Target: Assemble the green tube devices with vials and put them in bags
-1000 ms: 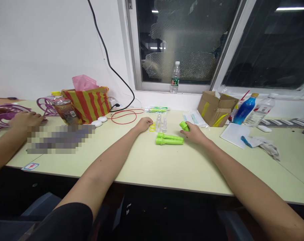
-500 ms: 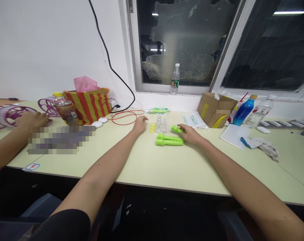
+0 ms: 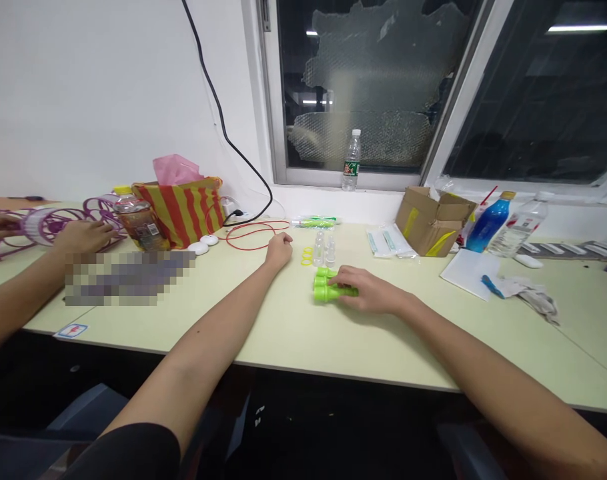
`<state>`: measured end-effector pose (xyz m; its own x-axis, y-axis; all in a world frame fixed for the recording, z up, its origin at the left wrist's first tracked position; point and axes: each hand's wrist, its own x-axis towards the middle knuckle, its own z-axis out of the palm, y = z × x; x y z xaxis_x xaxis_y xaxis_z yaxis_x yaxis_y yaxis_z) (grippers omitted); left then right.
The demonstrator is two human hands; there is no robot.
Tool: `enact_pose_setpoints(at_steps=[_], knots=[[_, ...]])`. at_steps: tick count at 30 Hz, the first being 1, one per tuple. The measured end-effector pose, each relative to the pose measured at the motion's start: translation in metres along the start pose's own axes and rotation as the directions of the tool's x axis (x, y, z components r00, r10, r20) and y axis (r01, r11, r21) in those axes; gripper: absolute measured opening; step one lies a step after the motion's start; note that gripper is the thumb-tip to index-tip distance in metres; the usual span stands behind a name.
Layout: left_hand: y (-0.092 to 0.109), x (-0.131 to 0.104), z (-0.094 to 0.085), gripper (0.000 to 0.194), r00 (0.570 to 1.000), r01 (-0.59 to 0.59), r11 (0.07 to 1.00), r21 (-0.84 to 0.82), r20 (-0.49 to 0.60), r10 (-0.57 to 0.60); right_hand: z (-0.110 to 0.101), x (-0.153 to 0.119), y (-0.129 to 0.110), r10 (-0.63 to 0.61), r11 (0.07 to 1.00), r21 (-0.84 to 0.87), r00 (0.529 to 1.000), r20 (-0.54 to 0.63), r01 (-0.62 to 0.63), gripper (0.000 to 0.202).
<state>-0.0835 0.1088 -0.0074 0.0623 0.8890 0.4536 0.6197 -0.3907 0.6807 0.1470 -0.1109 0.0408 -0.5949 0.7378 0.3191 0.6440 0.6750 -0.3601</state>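
Note:
My right hand point(image 3: 366, 290) is closed over the green tubes point(image 3: 324, 293), which lie side by side on the table with their wide ends to the left. Its fingers cover their narrow ends. Resting on the table left of the clear plastic pieces point(image 3: 325, 249) is my left hand point(image 3: 279, 250), its fingers curled; nothing can be made out in it. Several yellow rings point(image 3: 307, 256) lie in a column between my left hand and the clear pieces.
At the left, another person's hands touch a purple frame point(image 3: 42, 227). A bottle of brown drink point(image 3: 142, 223), striped bag point(image 3: 183, 210) and red cord point(image 3: 248, 245) stand or lie nearby. Rightward are a cardboard box point(image 3: 428, 223), blue bottle point(image 3: 489, 223) and gloves point(image 3: 531, 293).
My right hand has moved left and nearer, bringing its green tube beside the others. My left hand has barely moved. The other person's hands and the purple frame have shifted slightly.

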Motion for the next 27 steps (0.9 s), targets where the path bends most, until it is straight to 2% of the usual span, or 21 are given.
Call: enact_pose_setpoints(at_steps=[5, 14, 22, 27], knots=[[0.0, -0.001, 0.0, 0.02, 1.0, 0.0, 1.0, 0.006, 0.025, 0.0, 0.003, -0.001, -0.001, 0.082, 0.995, -0.056, 0.994, 0.072, -0.078, 0.012], [-0.002, 0.001, 0.002, 0.021, 0.998, -0.001, 0.999, 0.038, 0.06, -0.001, 0.006, 0.003, -0.003, 0.025, 0.993, -0.118, 0.997, 0.07, -0.016, 0.007], [-0.001, 0.0, 0.003, 0.02, 0.997, 0.011, 0.998, 0.061, 0.074, -0.015, 0.01, 0.003, 0.001, 0.054, 0.987, -0.148, 0.999, 0.002, -0.054, 0.008], [0.001, -0.001, 0.002, 0.02, 0.996, 0.016, 0.997, 0.079, 0.082, -0.023, 0.003, 0.005, 0.015, 0.068, 0.994, -0.072, 0.987, -0.147, -0.08, 0.005]])
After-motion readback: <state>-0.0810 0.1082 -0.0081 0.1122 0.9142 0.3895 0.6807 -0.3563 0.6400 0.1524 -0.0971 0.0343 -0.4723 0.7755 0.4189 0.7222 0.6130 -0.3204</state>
